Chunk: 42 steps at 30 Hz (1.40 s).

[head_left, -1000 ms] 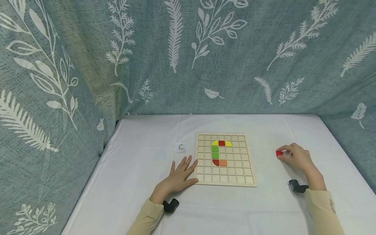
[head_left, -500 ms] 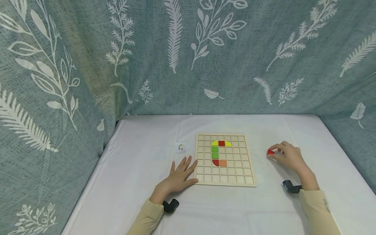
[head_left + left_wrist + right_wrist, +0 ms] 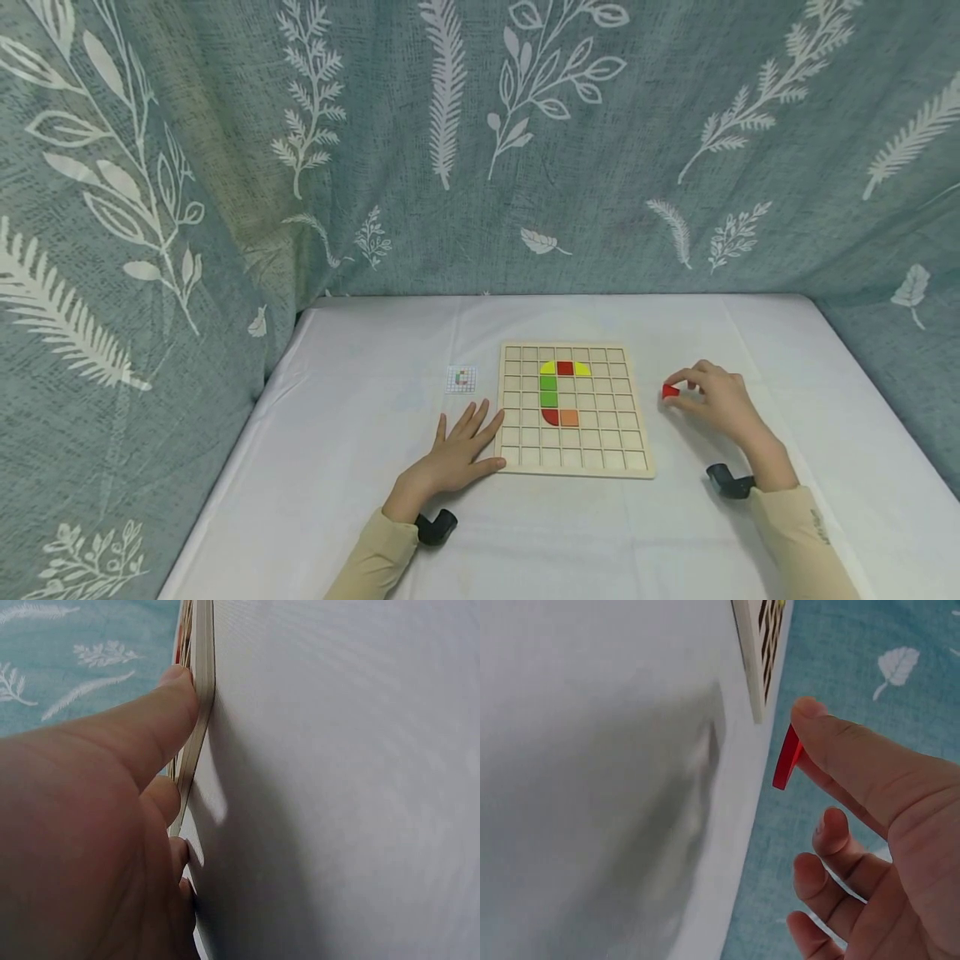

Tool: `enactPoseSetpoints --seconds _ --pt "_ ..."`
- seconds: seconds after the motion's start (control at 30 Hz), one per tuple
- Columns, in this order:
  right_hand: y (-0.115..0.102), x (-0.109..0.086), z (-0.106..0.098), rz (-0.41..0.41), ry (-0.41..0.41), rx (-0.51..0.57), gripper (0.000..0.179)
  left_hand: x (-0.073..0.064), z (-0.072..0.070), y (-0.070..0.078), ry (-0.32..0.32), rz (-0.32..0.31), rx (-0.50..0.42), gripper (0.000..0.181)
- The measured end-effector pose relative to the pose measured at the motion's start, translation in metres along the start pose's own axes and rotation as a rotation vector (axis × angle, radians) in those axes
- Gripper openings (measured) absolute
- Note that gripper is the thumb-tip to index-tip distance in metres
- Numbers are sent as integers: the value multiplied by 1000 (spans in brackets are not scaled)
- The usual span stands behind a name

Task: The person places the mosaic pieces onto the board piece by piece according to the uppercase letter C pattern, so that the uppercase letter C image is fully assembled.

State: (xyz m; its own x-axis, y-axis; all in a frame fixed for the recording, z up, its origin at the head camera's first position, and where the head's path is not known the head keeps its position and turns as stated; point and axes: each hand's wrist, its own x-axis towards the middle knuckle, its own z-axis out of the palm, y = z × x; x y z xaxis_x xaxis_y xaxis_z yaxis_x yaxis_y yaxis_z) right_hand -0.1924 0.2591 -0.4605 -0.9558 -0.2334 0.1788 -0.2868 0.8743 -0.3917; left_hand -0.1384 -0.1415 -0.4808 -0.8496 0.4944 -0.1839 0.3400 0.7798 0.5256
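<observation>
A wooden grid board [image 3: 600,435] lies flat on the white cloth. Set in its cells are two yellow curved tiles, a red square [image 3: 565,368], two green squares [image 3: 549,391], a dark red curved tile [image 3: 551,417] and an orange square [image 3: 570,417]. My left hand [image 3: 452,458] rests with spread, straight fingers at the board's left edge, thumb and a fingertip touching it. To the right of the board, my right hand [image 3: 716,404] pinches a small red tile [image 3: 786,759] between thumb and index finger, above the cloth. Its other fingers are loosely bent.
A small pattern card [image 3: 461,379] with a printed coloured grid lies left of the board. White cloth [image 3: 360,375] covers the table, and a blue-green leaf-print curtain [image 3: 480,208] hangs behind it. Black wrist cameras [image 3: 437,527] sit at both wrists.
My right hand has moved left toward the board, carrying the red tile. The left hand and the tiles on the board have stayed where they were.
</observation>
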Motion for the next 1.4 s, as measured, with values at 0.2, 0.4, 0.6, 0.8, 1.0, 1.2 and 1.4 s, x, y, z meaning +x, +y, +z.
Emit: enactPoseSetpoints --seconds 0.2,0.4,0.6,0.8,1.0,1.2,1.4 --pt "-11 2 3 -33 -9 -3 25 -1 -1 1 -2 0 -7 68" --pt "-21 3 8 -79 -5 9 24 -2 -2 1 -4 5 -2 68" --pt "-34 5 14 -142 -9 35 23 -1 -2 2 -3 1 -4 68" --pt "-48 6 24 -152 -47 57 23 -1 -2 2 -5 6 -6 68" --pt "-61 9 32 -160 -72 50 24 -1 -2 1 -6 4 2 68" --pt "-71 12 39 -174 -98 29 21 1 -1 0 -5 -4 2 69" --pt "-78 15 45 -197 -109 19 19 1 0 -1 -6 -3 5 69"
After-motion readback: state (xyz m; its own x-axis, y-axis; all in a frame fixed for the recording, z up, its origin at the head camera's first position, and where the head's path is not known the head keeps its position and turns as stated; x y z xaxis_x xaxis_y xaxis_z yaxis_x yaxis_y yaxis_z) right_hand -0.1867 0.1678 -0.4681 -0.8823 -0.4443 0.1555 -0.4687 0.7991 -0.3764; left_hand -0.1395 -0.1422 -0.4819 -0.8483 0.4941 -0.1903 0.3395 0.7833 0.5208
